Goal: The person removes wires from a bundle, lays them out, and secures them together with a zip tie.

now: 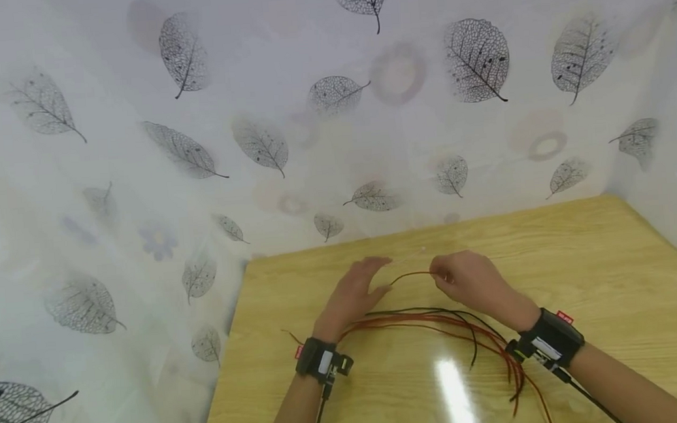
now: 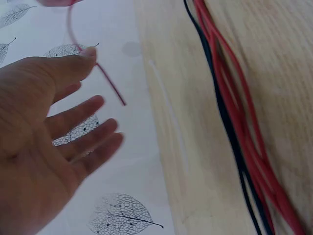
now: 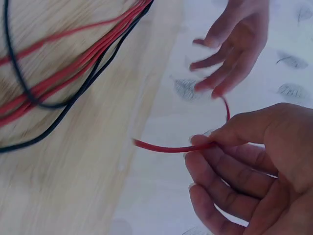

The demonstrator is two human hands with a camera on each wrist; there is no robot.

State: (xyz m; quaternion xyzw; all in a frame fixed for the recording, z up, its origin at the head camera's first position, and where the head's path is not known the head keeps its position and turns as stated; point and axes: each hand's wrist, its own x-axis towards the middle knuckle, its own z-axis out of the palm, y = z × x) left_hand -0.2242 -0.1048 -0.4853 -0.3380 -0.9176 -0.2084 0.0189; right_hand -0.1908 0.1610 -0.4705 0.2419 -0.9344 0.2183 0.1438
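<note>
My right hand (image 1: 476, 284) pinches a short red wire (image 3: 166, 149) between thumb and fingertips. One end of this wire juts out past the fingers in the right wrist view. The other part curves toward my left hand (image 1: 353, 295), whose fingers are spread and fairly straight. In the left wrist view the wire passes by the left thumb tip; whether they touch I cannot tell. Below both hands lies a loose bundle of red wires (image 2: 239, 112) and black wires (image 2: 222, 93) on the wooden table (image 1: 584, 266).
A thin whitish strip or tube (image 2: 168, 112) lies on the table near its back edge. A leaf-patterned sheet (image 1: 291, 202) hangs behind the table and at its sides. Loose wire ends (image 1: 521, 382) spread out near the right wrist.
</note>
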